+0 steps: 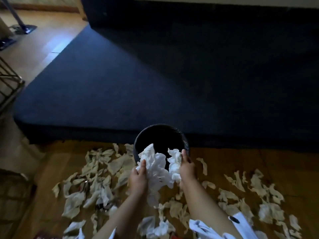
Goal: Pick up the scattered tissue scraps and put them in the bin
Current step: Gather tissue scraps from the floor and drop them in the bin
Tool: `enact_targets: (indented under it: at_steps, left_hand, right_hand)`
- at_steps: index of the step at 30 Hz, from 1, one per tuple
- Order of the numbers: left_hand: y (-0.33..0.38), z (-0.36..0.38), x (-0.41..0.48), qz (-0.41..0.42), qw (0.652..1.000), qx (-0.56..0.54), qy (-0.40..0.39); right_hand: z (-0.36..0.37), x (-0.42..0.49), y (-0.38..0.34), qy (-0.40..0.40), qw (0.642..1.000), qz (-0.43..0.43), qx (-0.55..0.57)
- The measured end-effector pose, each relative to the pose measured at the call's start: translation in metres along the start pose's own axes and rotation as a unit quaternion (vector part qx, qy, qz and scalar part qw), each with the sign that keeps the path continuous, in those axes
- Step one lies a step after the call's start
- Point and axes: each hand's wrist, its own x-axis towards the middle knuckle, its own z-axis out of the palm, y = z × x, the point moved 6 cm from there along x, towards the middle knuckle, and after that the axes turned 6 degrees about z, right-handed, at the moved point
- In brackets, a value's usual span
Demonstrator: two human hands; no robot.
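Tissue scraps (156,167), bunched, held over the bin (161,126) mouth; I note left hand (138,177) and right hand (187,167) fingers gripping them. Bin interior dark, contents indiscernible.

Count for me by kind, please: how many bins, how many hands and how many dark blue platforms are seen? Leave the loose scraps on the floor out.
Bin: 1
Hands: 2, the left hand and the right hand, both holding tissue at the bin's mouth
Dark blue platform: 1
Total: 4
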Motion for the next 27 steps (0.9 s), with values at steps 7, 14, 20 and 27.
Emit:
enact_targets:
  at_steps: [7, 14, 20, 27]
  left_hand:
    - [-0.075, 0.039, 0.122, -0.069, 0.997, 0.003, 0.039]
    - [-0.097, 0.067, 0.172, -0.074, 0.997, 0.024, -0.025]
    - [-0.094, 0.066, 0.160, -0.054, 0.997, 0.012, -0.054]
    - [-0.074, 0.047, 0.083, -0.010, 0.993, 0.028, -0.118]
  right_hand:
    - [0.057, 0.118, 0.028, -0.064, 0.996, 0.062, -0.015]
    - [0.071, 0.160, 0.051, -0.112, 0.990, 0.082, 0.003]
    - [0.057, 0.152, 0.055, -0.123, 0.987, 0.102, -0.001]
    - [0.012, 0.096, 0.059, -0.114, 0.993, 0.023, -0.011]
